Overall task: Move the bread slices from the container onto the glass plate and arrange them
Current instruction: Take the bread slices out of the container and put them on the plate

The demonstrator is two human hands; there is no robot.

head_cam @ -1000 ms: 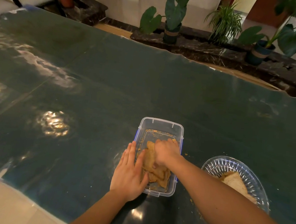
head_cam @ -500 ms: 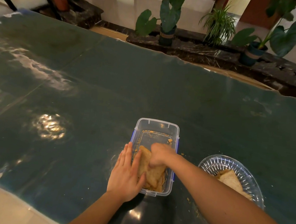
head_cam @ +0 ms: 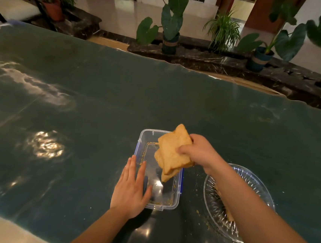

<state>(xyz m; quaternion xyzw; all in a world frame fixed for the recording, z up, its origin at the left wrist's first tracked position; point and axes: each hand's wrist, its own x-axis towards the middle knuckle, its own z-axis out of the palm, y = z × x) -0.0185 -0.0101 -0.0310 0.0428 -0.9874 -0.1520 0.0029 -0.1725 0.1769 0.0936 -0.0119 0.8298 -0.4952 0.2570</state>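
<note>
My right hand grips a small stack of golden bread slices and holds it in the air above the right side of the clear plastic container. Only crumbs show on the container's floor. My left hand lies flat with fingers spread against the container's near left wall. The glass plate sits on the table to the right; my right forearm crosses over it and hides most of the bread lying on it.
The table is covered by a glossy dark green sheet with crumbs scattered near the container. Its near edge runs along the lower left. Potted plants stand on a dark ledge beyond the far edge.
My right hand has lifted the bread slices up out of the container. My left hand stays against the container's left wall.
</note>
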